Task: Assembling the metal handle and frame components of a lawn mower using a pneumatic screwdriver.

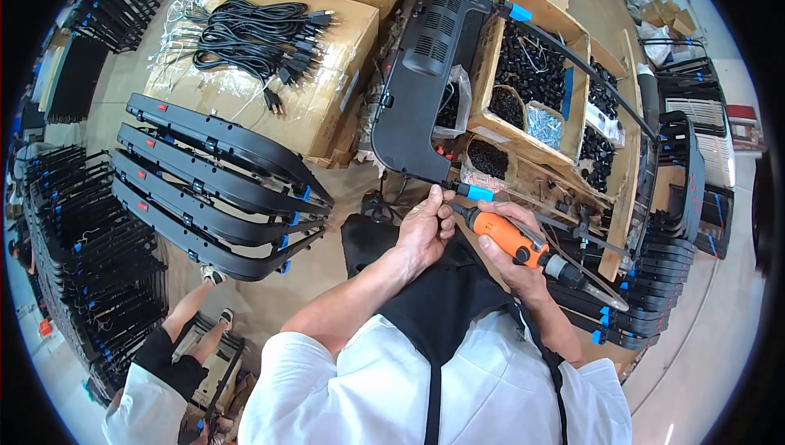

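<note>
My right hand (513, 228) is wrapped round an orange and black power screwdriver (509, 235), held with its nose pointing left. Close to that nose, my left hand (427, 228) is closed in a pinch; whatever lies between its fingertips is too small to make out. Just beyond both hands lies a black plastic frame with a vented housing (411, 122), its near end by my left fingertips. Blue sleeves (474, 192) sit on the frame's bars, one beside the screwdriver. The screwdriver's tip is hidden behind my left fingers.
Wooden bins (482, 118) at the right hold black parts and silver screws (544, 126). Several black curved frames (217, 191) are stacked at the left. Coiled black power cords (253, 40) lie on a cardboard box (327, 110). A co-worker's legs (186, 314) show at the lower left.
</note>
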The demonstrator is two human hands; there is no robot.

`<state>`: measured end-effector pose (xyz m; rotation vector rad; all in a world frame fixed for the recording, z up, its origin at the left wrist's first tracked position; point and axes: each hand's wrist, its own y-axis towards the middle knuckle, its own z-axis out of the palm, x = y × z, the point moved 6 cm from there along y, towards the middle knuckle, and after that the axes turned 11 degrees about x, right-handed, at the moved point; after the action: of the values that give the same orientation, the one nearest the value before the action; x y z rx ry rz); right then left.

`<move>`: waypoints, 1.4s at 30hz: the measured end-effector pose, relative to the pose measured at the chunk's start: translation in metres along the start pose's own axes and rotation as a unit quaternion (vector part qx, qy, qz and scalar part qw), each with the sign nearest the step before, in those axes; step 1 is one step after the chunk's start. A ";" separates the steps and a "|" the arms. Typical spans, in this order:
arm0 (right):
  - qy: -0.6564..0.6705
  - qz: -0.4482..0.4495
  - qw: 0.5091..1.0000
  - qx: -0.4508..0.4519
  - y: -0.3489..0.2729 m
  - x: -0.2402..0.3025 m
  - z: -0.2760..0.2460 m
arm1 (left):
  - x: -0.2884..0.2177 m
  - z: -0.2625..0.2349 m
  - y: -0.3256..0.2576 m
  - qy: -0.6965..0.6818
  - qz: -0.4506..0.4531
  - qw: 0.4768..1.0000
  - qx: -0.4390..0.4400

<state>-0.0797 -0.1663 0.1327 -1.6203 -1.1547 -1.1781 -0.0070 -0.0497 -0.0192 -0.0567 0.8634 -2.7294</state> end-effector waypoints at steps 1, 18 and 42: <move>0.003 -0.003 1.000 -0.009 0.000 -0.002 0.001 | 0.002 0.006 -0.003 -0.009 -0.005 1.000 0.014; -0.112 0.075 0.991 0.025 0.059 0.003 0.012 | -0.018 -0.033 -0.021 0.176 -0.027 0.982 0.067; -0.029 0.013 0.997 0.073 0.062 0.012 0.023 | -0.043 -0.031 0.000 -0.059 0.008 0.996 0.063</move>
<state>-0.0130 -0.1582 0.1333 -1.5633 -1.2248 -1.0125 0.0310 -0.0206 -0.0430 -0.1826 0.6542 -2.7283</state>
